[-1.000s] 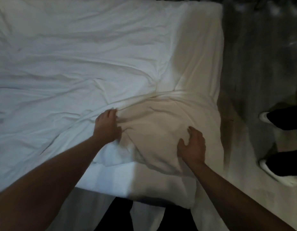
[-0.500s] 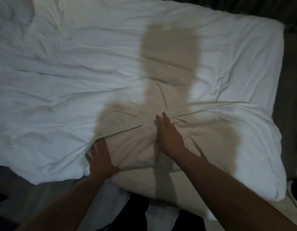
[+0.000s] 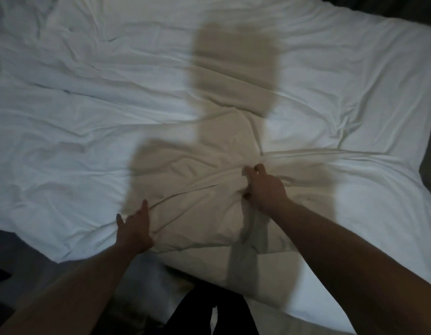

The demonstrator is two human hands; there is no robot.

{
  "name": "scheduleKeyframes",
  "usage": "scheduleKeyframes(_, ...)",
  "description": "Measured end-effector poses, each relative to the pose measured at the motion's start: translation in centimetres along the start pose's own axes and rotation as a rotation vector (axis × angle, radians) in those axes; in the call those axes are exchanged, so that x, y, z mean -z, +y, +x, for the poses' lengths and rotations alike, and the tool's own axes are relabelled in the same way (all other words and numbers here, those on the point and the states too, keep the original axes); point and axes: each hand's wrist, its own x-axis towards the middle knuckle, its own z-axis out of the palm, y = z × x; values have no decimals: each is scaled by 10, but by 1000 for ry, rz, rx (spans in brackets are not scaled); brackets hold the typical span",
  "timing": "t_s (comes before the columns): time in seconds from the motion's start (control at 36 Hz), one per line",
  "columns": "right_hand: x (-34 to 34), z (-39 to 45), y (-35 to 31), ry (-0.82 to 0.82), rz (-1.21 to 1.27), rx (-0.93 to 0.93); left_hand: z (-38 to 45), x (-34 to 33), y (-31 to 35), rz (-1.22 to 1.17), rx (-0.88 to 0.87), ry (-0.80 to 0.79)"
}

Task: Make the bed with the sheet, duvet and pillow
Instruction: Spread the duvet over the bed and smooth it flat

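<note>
Since the earlier frame the right hand (image 3: 265,187), then lying flat with straight fingers, has curled and gathered a fold of the duvet (image 3: 89,122); the left hand (image 3: 134,226) lies much as before, and the view has barely shifted.

Left: the duvet is spread over the bed and reaches the far-left edge, but it is heavily creased, with long ridges running across it. Its near-left hem hangs over the near edge of the bed.

Centre: the left hand presses on the near hem, fingers extended and slightly spread, grip holding nothing. The person's shadow falls across the cloth here.

Right of centre: the right hand's grip pinches a bunched ridge of duvet, with creases radiating from it toward the right. The near-right corner hangs off the bed, puffed and uneven.

Judged progress: the duvet is laid on, and smoothing and squaring appear to be under way. Whether the sheet beneath is fitted cannot be told. No pillow is in view, so placing it probably remains.
</note>
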Motion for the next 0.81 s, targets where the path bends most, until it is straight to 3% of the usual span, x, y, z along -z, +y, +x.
scheduleKeyframes(0.06,-2,3,2,-9,6,31,3,-5,-6,-3,-178,230)
scheduleKeyframes(0.11,-2,7,4,-62,-2,26,7,-14,-13,-69,-371,344)
scheduleKeyframes(0.31,34,12,-1,-314,-49,3,-6,106,-41,25,-499,480)
scheduleKeyframes(0.39,60,10,-3,-438,84,-69,21,180,-46,181,-529,413)
scheduleKeyframes(0.47,84,17,-4,-380,108,-169,56,241,-18,403,-449,263)
scheduleKeyframes(0.56,98,33,0,-165,130,-265,93,275,20,494,-385,236)
scheduleKeyframes(0.67,79,54,1,84,206,-343,158,267,30,326,-332,279)
scheduleKeyframes(0.81,36,57,-38,26,290,-405,183,210,-8,13,-321,369)
